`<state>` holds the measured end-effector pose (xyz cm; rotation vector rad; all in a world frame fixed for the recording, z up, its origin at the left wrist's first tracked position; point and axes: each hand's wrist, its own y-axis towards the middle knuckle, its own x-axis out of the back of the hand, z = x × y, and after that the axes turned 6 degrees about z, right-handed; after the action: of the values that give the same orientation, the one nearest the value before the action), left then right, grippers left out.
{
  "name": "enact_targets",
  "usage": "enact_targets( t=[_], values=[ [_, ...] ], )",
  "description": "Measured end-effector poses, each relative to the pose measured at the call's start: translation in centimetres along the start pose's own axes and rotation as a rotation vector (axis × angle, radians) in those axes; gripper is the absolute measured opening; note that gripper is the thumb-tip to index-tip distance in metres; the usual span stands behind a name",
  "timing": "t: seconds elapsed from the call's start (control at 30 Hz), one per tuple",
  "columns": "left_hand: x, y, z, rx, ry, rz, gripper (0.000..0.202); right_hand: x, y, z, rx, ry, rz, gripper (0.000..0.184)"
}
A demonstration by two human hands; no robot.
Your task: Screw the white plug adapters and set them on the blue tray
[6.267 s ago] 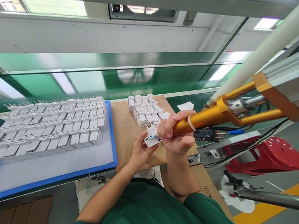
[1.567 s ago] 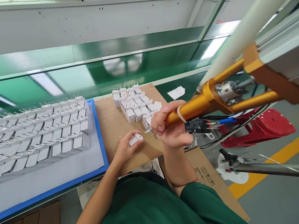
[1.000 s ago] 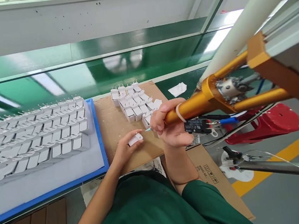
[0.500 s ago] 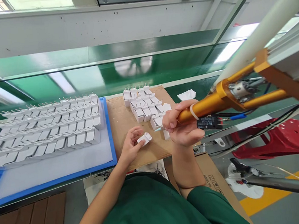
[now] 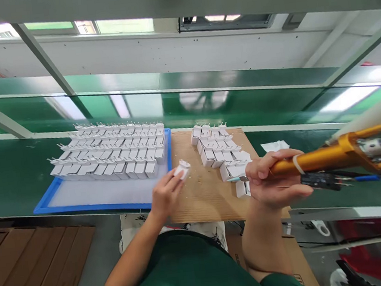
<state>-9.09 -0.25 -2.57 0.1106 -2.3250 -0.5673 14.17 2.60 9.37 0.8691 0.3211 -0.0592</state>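
Between the fingers of my left hand (image 5: pixel 166 195) is a white plug charger (image 5: pixel 183 167), held just above the cardboard sheet by the blue-edged tray (image 5: pixel 97 206). My right hand (image 5: pixel 273 180) is wrapped round a gold-coloured cylindrical tool (image 5: pixel 319 159) with a small black switch (image 5: pixel 320 181) fixed under it. A thin light-blue tip (image 5: pixel 235 179) pokes out left of this hand; I cannot tell what it belongs to. Near my right hand stands a group of white plug chargers (image 5: pixel 217 156) on the cardboard. More chargers in rows (image 5: pixel 109 157), pins up, fill the tray's back part.
The brown cardboard sheet (image 5: pixel 201 206) lies on the green bench (image 5: pixel 5 182). A crumpled white tissue (image 5: pixel 275 146) rests behind the tool. Brown cartons (image 5: pixel 49 264) are at lower left. A red stool (image 5: pixel 379 259) stands at lower right.
My view has turned left, so the scene sits further right in the picture. My left hand has carried the charger left, closer to the tray. My right hand keeps its hold on the tool.
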Motion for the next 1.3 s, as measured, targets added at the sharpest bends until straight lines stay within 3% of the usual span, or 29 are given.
enact_targets(
  t=[0.1, 0.2, 0.47, 0.7, 0.87, 0.97, 1.03, 1.1, 1.17, 1.3],
  values=[
    [2.2, -0.3, 2.1, 0.096, 0.137, -0.131, 0.029, 0.0, 0.1, 0.0, 0.016, 0.016, 0.019, 0.048],
    [2.8, -1.0, 3.2, 0.134, 0.222, -0.165, 0.029, 0.0, 0.2, -0.1, 0.026, 0.030, 0.033, 0.047],
    [3.4, -1.6, 2.9, 0.020, 0.365, -0.042, 0.030, 0.2, 0.2, -0.4, 0.009, -0.031, -0.006, 0.049],
    [3.5, 0.7, 3.6, 0.049, 0.541, -0.044, 0.028, 0.7, 0.0, -0.5, -0.007, -0.005, 0.003, 0.050],
    [3.6, 1.2, 2.1, 0.060, 0.552, -0.076, 0.034, 0.9, -0.3, -0.4, -0.014, 0.012, 0.007, 0.049],
    [1.8, 2.7, 0.0, -0.009, 0.334, 0.000, 0.047, 1.0, -0.5, -0.3, -0.008, 0.032, 0.022, 0.048],
    [-0.7, 4.8, -1.4, -0.045, 0.122, 0.172, 0.060, 1.1, -0.6, -0.2, -0.014, 0.031, 0.026, 0.048],
    [-3.7, 7.5, -2.5, 0.015, -0.015, 0.354, 0.074, 1.2, -0.7, -0.1, -0.022, 0.014, 0.023, 0.049],
    [-6.3, 10.0, -3.3, 0.150, -0.073, 0.464, 0.083, 1.4, -0.7, 0.0, -0.029, -0.003, 0.023, 0.049],
    [-8.9, 12.3, -3.6, 0.228, -0.071, 0.450, 0.081, 1.6, -0.8, 0.1, -0.032, -0.009, 0.022, 0.050]
  ],
)
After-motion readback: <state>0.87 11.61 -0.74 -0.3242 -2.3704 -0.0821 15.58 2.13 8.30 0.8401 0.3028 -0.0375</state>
